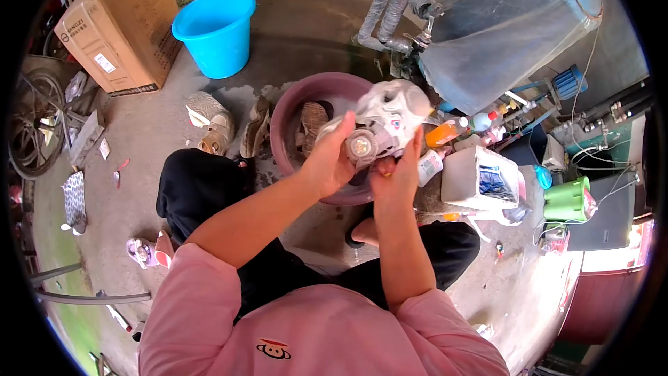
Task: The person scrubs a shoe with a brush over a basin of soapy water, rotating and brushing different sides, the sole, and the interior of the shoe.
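Observation:
Over the basin, a white sneaker (398, 113) with grey parts and a round shiny piece on its near end is held between my two hands. My left hand (334, 161) wraps its left side, thumb on top. My right hand (395, 175) grips the lower right side, with some fingers hidden beneath. Below is the mauve plastic basin (280, 122), and inside it a brown-soled shoe (314, 120) leans at the left wall. Two more worn shoes stand on the floor left of the basin: a beige one (217, 132) and a dark one with a pale sole (256, 127).
A blue bucket (217, 38) and a tall cardboard box (129, 24) stand at the back left. Wrapped pipes (390, 10) rise behind the basin. To the right are an orange bottle (445, 132), a white foam box (463, 177) and a green bucket (567, 200).

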Demonstrator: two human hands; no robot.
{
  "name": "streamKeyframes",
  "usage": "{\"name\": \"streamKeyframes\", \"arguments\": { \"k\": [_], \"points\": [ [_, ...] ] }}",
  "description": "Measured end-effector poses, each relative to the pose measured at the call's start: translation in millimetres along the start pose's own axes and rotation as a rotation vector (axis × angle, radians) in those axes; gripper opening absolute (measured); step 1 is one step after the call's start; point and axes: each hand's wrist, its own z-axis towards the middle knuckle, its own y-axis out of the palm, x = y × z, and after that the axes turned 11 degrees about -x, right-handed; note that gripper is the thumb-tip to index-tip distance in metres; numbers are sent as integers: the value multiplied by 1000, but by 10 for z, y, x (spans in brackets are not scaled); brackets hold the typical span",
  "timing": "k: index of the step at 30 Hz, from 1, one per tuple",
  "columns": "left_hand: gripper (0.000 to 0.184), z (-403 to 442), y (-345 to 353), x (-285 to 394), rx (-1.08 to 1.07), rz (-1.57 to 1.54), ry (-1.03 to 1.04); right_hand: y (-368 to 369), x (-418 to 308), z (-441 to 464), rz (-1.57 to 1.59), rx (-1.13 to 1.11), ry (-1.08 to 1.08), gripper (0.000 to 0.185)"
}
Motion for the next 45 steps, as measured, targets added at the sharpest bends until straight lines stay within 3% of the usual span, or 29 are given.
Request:
{"name": "streamKeyframes", "arguments": {
  "k": [3, 6, 9, 13, 16, 17, 21, 24, 25, 30, 32, 33, 35, 37, 40, 41, 44, 45],
  "points": [
    [41, 38, 10, 245, -164, -201, -142, -9, 156, -36, -16, -113, 52, 27],
    [38, 86, -28, 260, -191, 180, -122, -2, 184, -29, -71, -146, 117, 19],
    [32, 132, 143, 305, -214, 237, -64, 160, 116, -55, -142, -109, 32, 20],
    [27, 291, 153, 349, -215, 111, -48, -56, 63, 133, -612, -247, 84, 27],
    [26, 370, 67, 389, -216, 114, 6, -109, -49, 40, -614, -46, -364, 34],
    [26, 384, 39, 379, -173, 115, 32, -189, -111, -30, -632, -96, -478, 35],
    [23, 282, 207, 171, -48, 163, -19, 13, -131, -50, -1348, -318, -974, 35],
    [27, 299, 178, 106, -94, 209, -7, 170, -268, 120, -1254, -343, -923, 35],
    [30, 291, 162, 117, -58, 270, 41, 194, -308, 121, -1315, -318, -751, 37],
    [32, 350, 36, 43, -41, 583, 240, 201, -175, 323, -1381, -348, -900, 38],
    [29, 280, 106, 209, 111, 544, 26, 121, -25, 200, -1417, -415, -957, 40],
    [28, 242, 126, 261, 189, 520, -82, 88, 38, 7, -1473, -448, -742, 37],
    [26, 212, 79, 251, 219, 594, -81, -2, 125, 17, -1424, -441, -731, 36],
    [25, 199, -25, 113, 157, 796, 117, 26, 15, 141, -1438, -399, -752, 37],
    [23, 241, 2, 264, 94, 1416, 222, 147, -45, 254, -1399, -352, -816, 38],
    [23, 321, -112, 247, 92, 1555, 352, 171, -35, 228, -1400, -346, -813, 38],
    [25, 268, -125, 343, 129, 1606, 427, 113, 95, 11, -1333, -518, -846, 39],
    [26, 225, -102, 417, 165, 1600, 308, 95, 100, -112, -1346, -526, -763, 39]
  ]
}}
